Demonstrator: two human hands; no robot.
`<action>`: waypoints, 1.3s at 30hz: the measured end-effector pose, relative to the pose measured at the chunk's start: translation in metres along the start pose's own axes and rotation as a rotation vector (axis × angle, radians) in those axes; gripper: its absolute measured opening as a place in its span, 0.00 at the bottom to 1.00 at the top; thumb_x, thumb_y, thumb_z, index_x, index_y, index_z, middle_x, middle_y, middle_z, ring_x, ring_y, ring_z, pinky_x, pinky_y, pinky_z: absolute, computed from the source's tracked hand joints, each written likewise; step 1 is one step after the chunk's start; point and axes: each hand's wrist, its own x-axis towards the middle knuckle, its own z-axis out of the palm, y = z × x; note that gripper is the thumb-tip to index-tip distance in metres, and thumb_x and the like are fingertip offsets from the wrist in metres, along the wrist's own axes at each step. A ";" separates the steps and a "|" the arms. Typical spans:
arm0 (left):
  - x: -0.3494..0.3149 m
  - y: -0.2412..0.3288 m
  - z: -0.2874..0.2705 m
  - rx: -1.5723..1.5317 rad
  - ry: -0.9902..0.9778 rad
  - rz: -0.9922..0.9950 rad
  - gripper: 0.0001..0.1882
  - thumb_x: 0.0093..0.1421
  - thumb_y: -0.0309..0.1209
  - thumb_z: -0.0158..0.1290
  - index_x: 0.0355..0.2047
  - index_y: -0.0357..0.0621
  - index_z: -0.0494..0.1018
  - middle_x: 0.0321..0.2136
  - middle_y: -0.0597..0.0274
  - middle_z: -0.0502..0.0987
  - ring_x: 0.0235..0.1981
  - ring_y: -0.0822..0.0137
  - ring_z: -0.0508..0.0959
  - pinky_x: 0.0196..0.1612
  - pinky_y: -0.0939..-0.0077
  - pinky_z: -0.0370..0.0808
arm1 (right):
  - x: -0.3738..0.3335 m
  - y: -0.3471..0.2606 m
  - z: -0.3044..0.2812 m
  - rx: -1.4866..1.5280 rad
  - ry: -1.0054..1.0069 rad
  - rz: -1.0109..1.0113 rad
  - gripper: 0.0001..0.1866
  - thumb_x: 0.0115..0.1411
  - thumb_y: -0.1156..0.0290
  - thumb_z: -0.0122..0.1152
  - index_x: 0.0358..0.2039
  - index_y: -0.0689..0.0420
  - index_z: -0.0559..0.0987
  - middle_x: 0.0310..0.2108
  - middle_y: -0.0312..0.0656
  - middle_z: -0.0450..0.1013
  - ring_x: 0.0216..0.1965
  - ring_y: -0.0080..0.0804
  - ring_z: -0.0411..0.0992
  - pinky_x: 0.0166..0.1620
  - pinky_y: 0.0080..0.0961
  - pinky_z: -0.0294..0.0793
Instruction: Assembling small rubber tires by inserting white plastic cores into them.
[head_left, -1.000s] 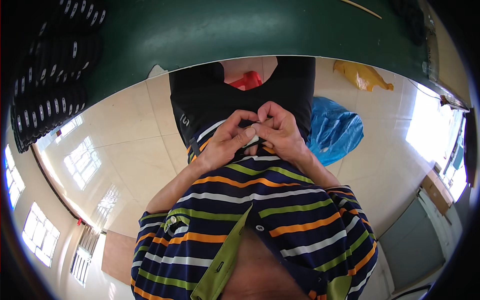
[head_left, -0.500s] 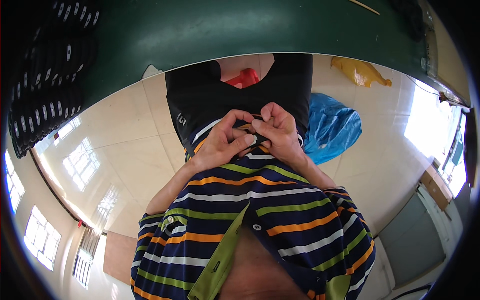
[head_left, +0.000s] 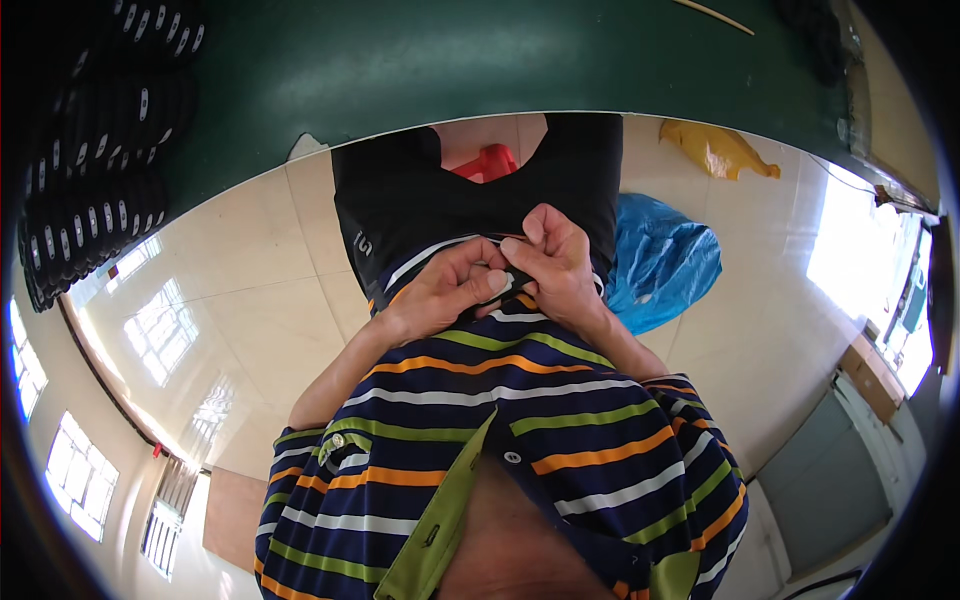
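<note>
My left hand (head_left: 450, 285) and my right hand (head_left: 560, 262) meet in front of my lap, over the hem of the striped shirt (head_left: 500, 385). Between them is a small black piece with a white patch (head_left: 509, 283), too small and covered to name its kind. Left thumb and fingertips pinch it from one side. Closed against its other side are the right thumb and fingers, with the index finger bent up. Part of the piece is hidden behind the fingers. Black trousers (head_left: 400, 205) lie beneath the hands.
A green table (head_left: 450, 60) spans the far side; a thin stick (head_left: 715, 15) lies on it. Stacks of black items with white labels (head_left: 95, 225) stand at the left. A blue plastic bag (head_left: 665, 265), a yellow bag (head_left: 715, 150) and a red object (head_left: 492, 162) are below table level.
The fingers of my left hand have curled lower and closer in around the small black piece. My right hand stays nearly in place. The view has shifted slightly.
</note>
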 end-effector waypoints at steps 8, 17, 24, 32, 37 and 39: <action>-0.004 0.005 0.007 -0.004 -0.017 0.000 0.12 0.73 0.38 0.55 0.40 0.44 0.67 0.24 0.72 0.69 0.27 0.78 0.70 0.34 0.81 0.67 | -0.006 -0.002 0.001 -0.102 0.001 -0.002 0.15 0.62 0.80 0.63 0.29 0.53 0.63 0.17 0.26 0.64 0.16 0.09 0.61 0.18 0.13 0.54; -0.005 0.005 0.006 0.104 0.078 -0.008 0.11 0.71 0.35 0.56 0.38 0.43 0.68 0.22 0.71 0.72 0.25 0.81 0.70 0.32 0.82 0.65 | -0.006 0.000 0.000 -0.167 0.021 -0.039 0.17 0.62 0.80 0.63 0.28 0.54 0.62 0.17 0.27 0.62 0.16 0.09 0.60 0.18 0.15 0.54; -0.012 -0.001 0.012 0.181 0.178 0.061 0.10 0.71 0.32 0.58 0.37 0.41 0.69 0.18 0.70 0.75 0.22 0.83 0.68 0.28 0.84 0.63 | -0.016 -0.001 0.004 -0.105 0.051 -0.039 0.16 0.64 0.79 0.62 0.28 0.54 0.62 0.20 0.28 0.63 0.19 0.08 0.58 0.20 0.14 0.56; -0.008 0.006 0.017 0.237 0.210 0.020 0.07 0.70 0.28 0.56 0.40 0.39 0.70 0.20 0.70 0.75 0.24 0.82 0.70 0.30 0.84 0.65 | -0.016 0.002 0.001 -0.132 0.067 -0.056 0.15 0.66 0.76 0.63 0.30 0.53 0.64 0.20 0.27 0.64 0.17 0.09 0.60 0.19 0.14 0.57; -0.009 0.011 0.018 0.287 0.202 0.006 0.07 0.70 0.28 0.56 0.40 0.37 0.71 0.21 0.69 0.75 0.24 0.82 0.71 0.31 0.84 0.66 | -0.016 0.001 0.001 -0.227 0.052 -0.040 0.12 0.67 0.74 0.62 0.32 0.53 0.65 0.19 0.26 0.64 0.16 0.09 0.60 0.19 0.14 0.57; -0.010 0.006 0.017 0.265 0.229 0.014 0.06 0.70 0.27 0.56 0.39 0.37 0.72 0.21 0.69 0.76 0.25 0.82 0.71 0.31 0.84 0.67 | -0.016 0.002 0.002 -0.308 0.030 -0.078 0.11 0.68 0.74 0.61 0.34 0.54 0.66 0.18 0.26 0.64 0.17 0.09 0.60 0.20 0.15 0.58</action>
